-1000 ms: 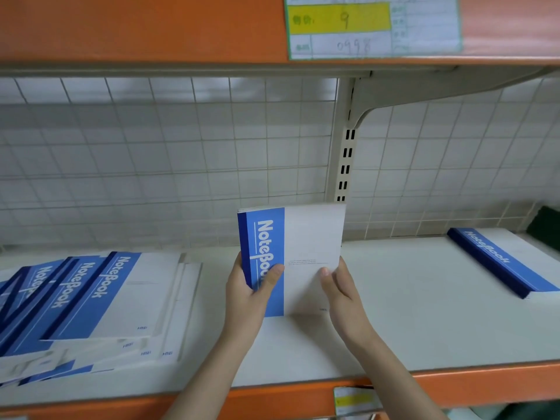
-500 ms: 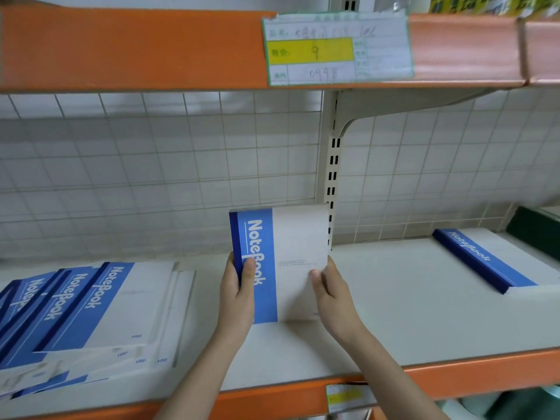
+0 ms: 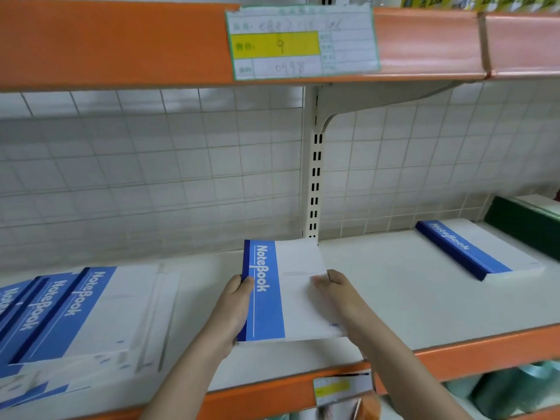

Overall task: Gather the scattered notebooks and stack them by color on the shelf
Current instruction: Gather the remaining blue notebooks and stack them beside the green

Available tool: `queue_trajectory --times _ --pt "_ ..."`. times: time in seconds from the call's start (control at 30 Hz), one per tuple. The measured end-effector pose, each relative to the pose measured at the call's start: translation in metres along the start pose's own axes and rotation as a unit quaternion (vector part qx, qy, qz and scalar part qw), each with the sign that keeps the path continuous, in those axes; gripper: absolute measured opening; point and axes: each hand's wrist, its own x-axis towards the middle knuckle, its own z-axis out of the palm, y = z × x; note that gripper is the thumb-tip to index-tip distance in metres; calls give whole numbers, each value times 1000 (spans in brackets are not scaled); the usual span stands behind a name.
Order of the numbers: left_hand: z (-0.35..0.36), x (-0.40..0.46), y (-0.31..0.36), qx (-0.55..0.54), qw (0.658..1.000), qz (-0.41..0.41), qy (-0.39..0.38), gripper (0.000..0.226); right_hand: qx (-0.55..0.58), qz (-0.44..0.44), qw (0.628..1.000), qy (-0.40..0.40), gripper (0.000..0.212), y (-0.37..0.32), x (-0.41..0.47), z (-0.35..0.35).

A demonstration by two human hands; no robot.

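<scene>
Both hands hold a blue-and-white notebook [image 3: 288,292] low over the middle of the white shelf [image 3: 394,301], its cover tipped back toward flat. My left hand [image 3: 235,307] grips its blue spine side, thumb on the cover. My right hand [image 3: 336,294] grips the white right edge. A loose pile of several blue-and-white notebooks [image 3: 78,313] lies on the shelf at the left. A neat stack of blue-and-white notebooks [image 3: 475,253] lies at the right.
A dark green stack [image 3: 527,222] sits at the far right against the tiled back wall. An upright slotted post [image 3: 315,183] stands behind the held notebook. The orange upper shelf [image 3: 121,40] with a price label [image 3: 303,40] overhangs. The orange front lip [image 3: 485,350] borders the shelf.
The held notebook has tilted back from upright toward flat and come lower over the shelf. Both hands keep their grip on its sides.
</scene>
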Motion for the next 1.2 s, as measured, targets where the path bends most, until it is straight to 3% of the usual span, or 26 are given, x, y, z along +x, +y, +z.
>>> queue_trajectory --times 0.13,0.4,1.2 --pt "13 0 0 -33 999 -12 11 22 -24 -10 999 -20 24 4 -4 -14" --pt "60 2 3 -27 999 -18 9 20 -50 -19 998 -14 22 17 4 -60" --pt "320 13 39 -52 997 -10 56 21 -96 -24 994 -39 21 31 72 -315"
